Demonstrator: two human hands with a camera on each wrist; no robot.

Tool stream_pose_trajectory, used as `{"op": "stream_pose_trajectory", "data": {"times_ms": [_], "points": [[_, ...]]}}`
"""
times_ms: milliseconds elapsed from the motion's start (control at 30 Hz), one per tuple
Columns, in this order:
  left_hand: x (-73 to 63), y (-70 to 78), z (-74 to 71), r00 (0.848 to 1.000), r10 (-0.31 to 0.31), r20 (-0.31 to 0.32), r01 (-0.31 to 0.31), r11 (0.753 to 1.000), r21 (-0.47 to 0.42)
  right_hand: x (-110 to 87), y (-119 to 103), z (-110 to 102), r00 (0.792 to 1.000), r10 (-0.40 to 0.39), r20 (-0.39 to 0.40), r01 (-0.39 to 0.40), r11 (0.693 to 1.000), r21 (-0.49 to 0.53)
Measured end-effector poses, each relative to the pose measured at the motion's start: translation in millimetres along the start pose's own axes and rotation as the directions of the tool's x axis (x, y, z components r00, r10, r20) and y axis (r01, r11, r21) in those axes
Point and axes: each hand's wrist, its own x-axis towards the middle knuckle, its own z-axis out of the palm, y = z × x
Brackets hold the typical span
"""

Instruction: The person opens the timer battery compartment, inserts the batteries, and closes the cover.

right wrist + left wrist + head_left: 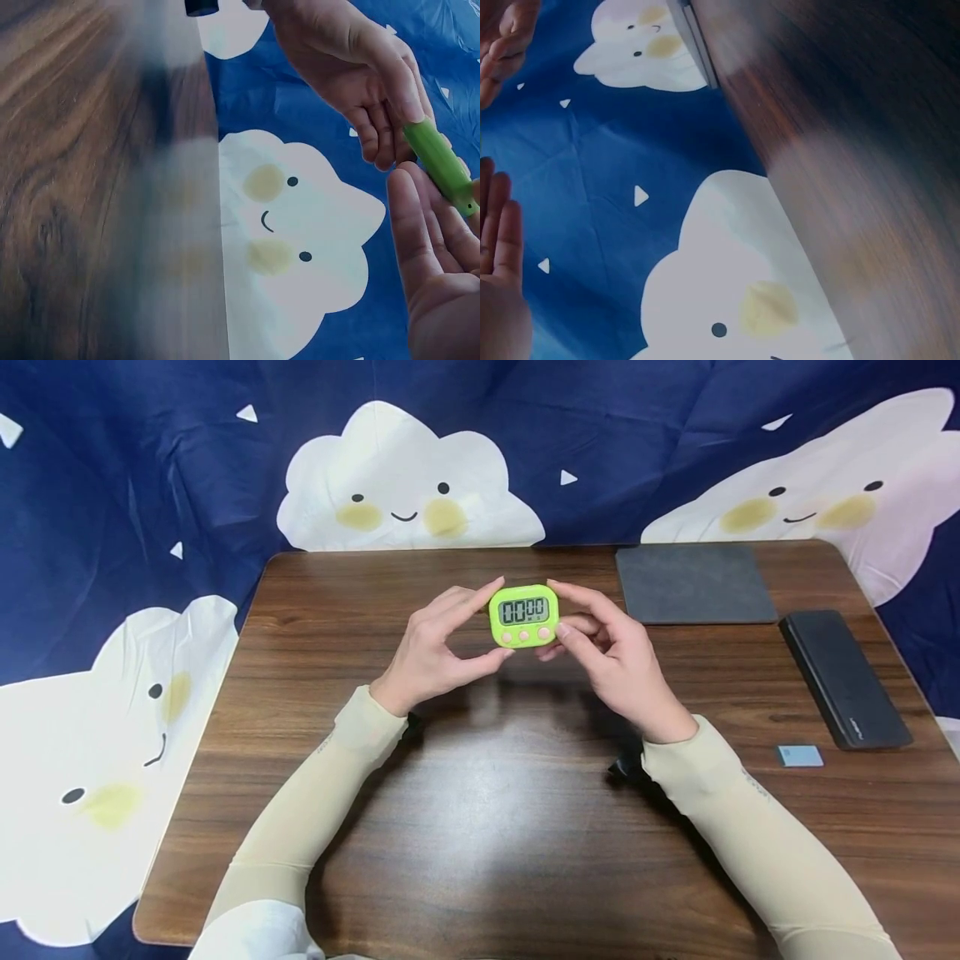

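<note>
A lime-green digital timer (523, 617) is held up above the table, its screen showing 00 00 and its pink buttons facing the head camera. My left hand (442, 639) pinches its left side, index finger at the top corner and thumb at the bottom. At the other side my right hand (626, 652) grips it, with the thumb by the right-hand button and the index finger at the upper corner. The right wrist view shows the timer (436, 159) edge-on between both hands. In the left wrist view, fingers appear at the left edge and the timer is out of sight.
On the brown wooden table (480, 827), a dark grey mat (693, 585) lies at the back right. A black oblong case (843, 681) and a small light-blue block (800, 756) are to the right. A blue cloth with white clouds (600, 427) hangs behind.
</note>
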Motion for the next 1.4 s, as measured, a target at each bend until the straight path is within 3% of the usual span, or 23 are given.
{"op": "stream_pose_trajectory", "data": {"times_ms": [133, 267, 433, 633, 1100, 1400], "points": [[0.0, -1.2, 0.8, 0.999, 0.005, -0.045, -0.006, 1.0, -0.022, 0.5, -0.2, -2.7, 0.999, 0.031, 0.016, -0.031, 1.0, -0.001], [-0.4, -2.5, 0.9, 0.999, -0.008, -0.043, 0.006, 0.999, -0.04, 0.7, 0.5, -5.3, 1.0, 0.006, 0.011, -0.004, 0.991, -0.133], [-1.2, -3.4, 1.1, 0.999, -0.039, -0.002, 0.038, 0.998, -0.057, 1.6, 2.6, -9.3, 0.993, -0.119, -0.021, 0.106, 0.938, -0.33], [-1.9, -4.7, 1.5, 0.998, -0.061, 0.033, 0.063, 0.996, -0.068, 0.1, 3.6, -12.5, 0.983, -0.178, -0.038, 0.145, 0.892, -0.428], [-2.1, -5.5, 2.0, 0.995, -0.081, 0.051, 0.084, 0.995, -0.055, 1.2, 6.0, -15.4, 0.982, -0.187, -0.025, 0.151, 0.86, -0.488], [-3.8, -7.4, 2.9, 0.989, -0.121, 0.087, 0.123, 0.992, -0.019, 3.0, 9.5, -18.7, 0.989, -0.147, 0.003, 0.127, 0.844, -0.521]]}}
